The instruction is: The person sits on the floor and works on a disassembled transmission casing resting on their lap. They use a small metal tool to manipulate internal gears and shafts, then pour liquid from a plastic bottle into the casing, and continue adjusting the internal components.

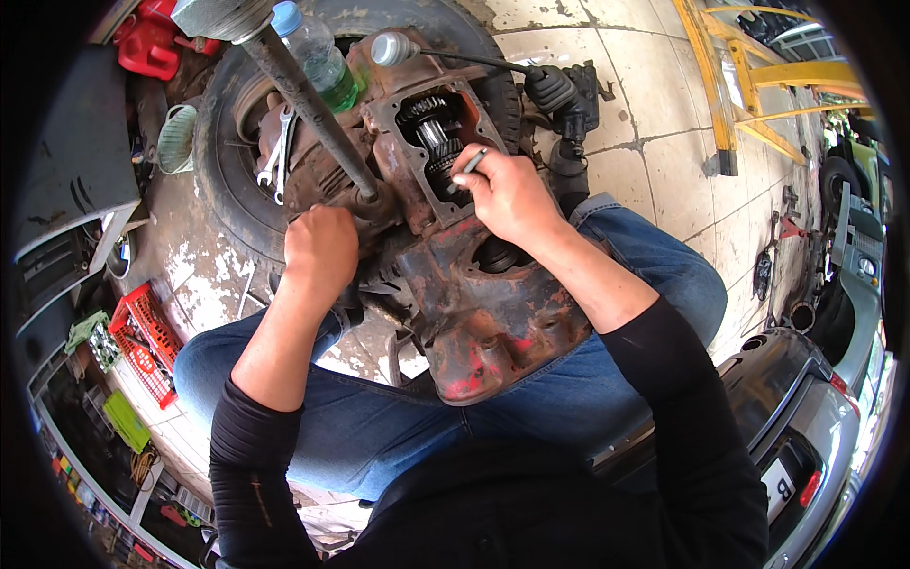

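A rusty gearbox housing point(445, 313) with red paint traces sits between my legs. Through its rectangular opening show toothed gears on a shaft point(432, 133). Over the near edge of that opening, my right hand point(517, 199) pinches a short metal pin point(476, 160) between thumb and fingers. My left hand point(322, 248) is curled against the housing's left side, near the foot of a long steel shaft point(318, 109). Whatever its fingers close on is hidden. A round hole point(500, 254) opens in the casing below my right wrist.
A large tyre point(218, 180) lies behind the housing, with wrenches point(281, 156) and a bottle of green liquid point(327, 66) over it. A gear lever with a pale knob point(393, 48) crosses the back. Left are red crates point(144, 346); right, a yellow frame point(711, 85) and vehicles point(806, 408).
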Available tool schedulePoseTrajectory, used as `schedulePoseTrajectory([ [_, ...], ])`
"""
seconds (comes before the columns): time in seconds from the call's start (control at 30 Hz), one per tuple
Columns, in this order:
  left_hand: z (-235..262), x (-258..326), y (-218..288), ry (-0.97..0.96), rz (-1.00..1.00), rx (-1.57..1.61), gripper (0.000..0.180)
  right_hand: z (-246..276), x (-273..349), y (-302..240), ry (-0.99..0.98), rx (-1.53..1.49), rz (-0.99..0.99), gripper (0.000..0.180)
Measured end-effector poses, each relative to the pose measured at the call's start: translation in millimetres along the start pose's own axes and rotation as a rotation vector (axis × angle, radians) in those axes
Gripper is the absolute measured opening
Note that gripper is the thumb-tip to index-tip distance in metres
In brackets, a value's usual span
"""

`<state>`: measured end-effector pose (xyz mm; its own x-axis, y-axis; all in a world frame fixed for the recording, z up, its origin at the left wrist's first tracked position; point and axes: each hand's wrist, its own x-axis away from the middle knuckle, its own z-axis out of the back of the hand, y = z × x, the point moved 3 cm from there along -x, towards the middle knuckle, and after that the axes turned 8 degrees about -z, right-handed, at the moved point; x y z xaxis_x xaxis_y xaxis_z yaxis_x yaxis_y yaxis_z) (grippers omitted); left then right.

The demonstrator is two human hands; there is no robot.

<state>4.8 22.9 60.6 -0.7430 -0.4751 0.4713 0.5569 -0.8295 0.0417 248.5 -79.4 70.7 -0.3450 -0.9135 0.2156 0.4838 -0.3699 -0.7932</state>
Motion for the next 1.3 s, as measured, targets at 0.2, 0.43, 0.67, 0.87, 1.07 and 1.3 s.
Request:
schedulePoseTrajectory([
  [0.2,2,1,0,-0.011,0.016,0.005,0.015,5,0,-5,0.005,0.067,0.084,0.004],
  [0.43,-8,0,-5,0.022,0.018,0.047,0.024,12,-10,0,0.049,0.117,0.07,0.006],
  [0.67,2,-1,0,0.02,0.023,0.049,0.011,0,-3,3,-0.089,0.148,-0.027,0.008],
  [0.87,-3,2,-4,-0.009,0.027,0.029,0.012,23,-14,-12,0.007,0.144,-0.081,0.006],
  [1.07,-2,0,-3,0.016,0.003,0.039,0.014,8,-14,13,0.02,0.124,-0.022,0.006],
  [1.3,-5,-1,-3,0.023,0.04,0.096,0.033,20,-14,13,0.107,0.25,-0.039,0.005],
])
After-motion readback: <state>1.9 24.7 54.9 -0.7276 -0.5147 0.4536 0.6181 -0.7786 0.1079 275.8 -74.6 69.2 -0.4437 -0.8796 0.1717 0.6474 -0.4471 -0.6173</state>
